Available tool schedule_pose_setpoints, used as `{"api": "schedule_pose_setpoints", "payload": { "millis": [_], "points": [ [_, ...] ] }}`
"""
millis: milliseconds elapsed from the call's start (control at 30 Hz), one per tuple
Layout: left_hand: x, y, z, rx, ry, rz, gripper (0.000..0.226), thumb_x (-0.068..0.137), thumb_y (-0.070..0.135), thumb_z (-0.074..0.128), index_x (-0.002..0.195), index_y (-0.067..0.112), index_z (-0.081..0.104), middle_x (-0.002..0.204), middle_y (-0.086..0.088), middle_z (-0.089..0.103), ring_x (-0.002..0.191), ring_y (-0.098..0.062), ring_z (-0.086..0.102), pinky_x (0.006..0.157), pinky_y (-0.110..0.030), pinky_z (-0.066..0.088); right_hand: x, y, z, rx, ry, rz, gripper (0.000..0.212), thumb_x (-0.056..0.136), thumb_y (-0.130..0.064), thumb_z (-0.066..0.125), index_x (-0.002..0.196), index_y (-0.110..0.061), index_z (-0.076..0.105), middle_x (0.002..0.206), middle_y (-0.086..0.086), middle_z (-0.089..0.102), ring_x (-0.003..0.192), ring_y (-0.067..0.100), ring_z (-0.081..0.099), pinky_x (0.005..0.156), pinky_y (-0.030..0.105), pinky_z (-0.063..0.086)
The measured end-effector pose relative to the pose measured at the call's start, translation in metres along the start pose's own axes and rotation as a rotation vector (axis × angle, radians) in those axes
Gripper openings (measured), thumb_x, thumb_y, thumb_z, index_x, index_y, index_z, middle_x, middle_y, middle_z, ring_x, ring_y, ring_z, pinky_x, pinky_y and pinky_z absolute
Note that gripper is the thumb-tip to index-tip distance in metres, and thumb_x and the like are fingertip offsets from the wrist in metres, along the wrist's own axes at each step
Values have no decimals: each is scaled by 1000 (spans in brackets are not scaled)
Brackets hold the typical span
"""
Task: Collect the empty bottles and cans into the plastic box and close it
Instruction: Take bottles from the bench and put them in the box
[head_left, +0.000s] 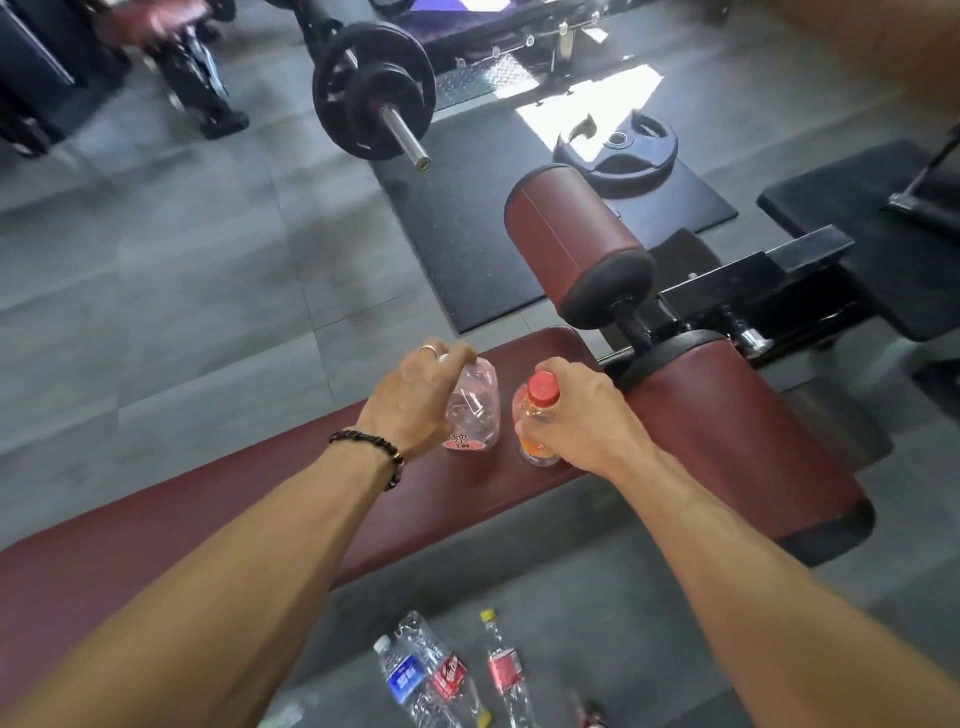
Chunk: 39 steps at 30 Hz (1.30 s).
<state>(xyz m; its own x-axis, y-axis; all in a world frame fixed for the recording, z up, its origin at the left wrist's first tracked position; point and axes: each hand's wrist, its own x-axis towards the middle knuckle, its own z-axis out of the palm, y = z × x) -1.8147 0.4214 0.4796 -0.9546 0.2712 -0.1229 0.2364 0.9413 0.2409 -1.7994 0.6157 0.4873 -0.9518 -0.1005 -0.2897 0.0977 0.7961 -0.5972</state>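
Observation:
Two empty bottles stand on a dark red padded bench (701, 447). My left hand (415, 400) is closed around the top of a clear bottle with a pink label (475, 410). My right hand (582, 415) grips a clear bottle with a red cap (540, 410) and an orange tint at its base. On the floor in front of the bench lie more empty bottles: one with a blue label (402, 675), one with a red cola label (447, 673), and a slim one with a yellow cap (504, 665). No plastic box is in view.
A red roller pad (571, 239) on a black frame rises behind the bench. A loaded barbell (374, 88) hangs at the back, and a weight plate (618, 150) lies on a black mat. Grey floor tiles stretch to the left. Someone's hand (156, 21) shows at the top left.

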Motion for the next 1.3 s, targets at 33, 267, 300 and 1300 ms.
{"api": "schedule_pose_setpoints", "payload": {
  "millis": [33,267,300,1300],
  "points": [
    [-3,0,0,17,20,9,58,71,9,73,119,22,44,111,-7,51,93,-28,54,70,-42,51,0,-2,1,-5,-4,-2,48,77,-37,67,119,-20,54,112,4,59,104,27,56,92,40,46],
    [-44,-11,-13,41,109,-31,56,64,30,78,107,16,45,94,-6,56,78,-27,52,61,-35,44,-15,-33,10,-39,8,-35,53,75,-32,70,124,-24,52,114,1,59,106,25,57,90,35,45],
    [-53,-15,-16,44,117,-47,58,63,32,78,107,16,44,93,-6,56,76,-26,52,60,-35,45,-19,-38,13,-49,11,-48,54,75,-31,71,125,-24,51,115,2,59,106,25,57,90,35,45],
    [-902,-248,-186,-147,309,-865,58,65,35,73,110,25,37,100,-3,56,72,-27,49,59,-32,38,-537,-549,361,-116,-352,-866,25,72,-43,70,77,-24,55,73,-8,62,72,16,59,69,32,47]
  ]
}}
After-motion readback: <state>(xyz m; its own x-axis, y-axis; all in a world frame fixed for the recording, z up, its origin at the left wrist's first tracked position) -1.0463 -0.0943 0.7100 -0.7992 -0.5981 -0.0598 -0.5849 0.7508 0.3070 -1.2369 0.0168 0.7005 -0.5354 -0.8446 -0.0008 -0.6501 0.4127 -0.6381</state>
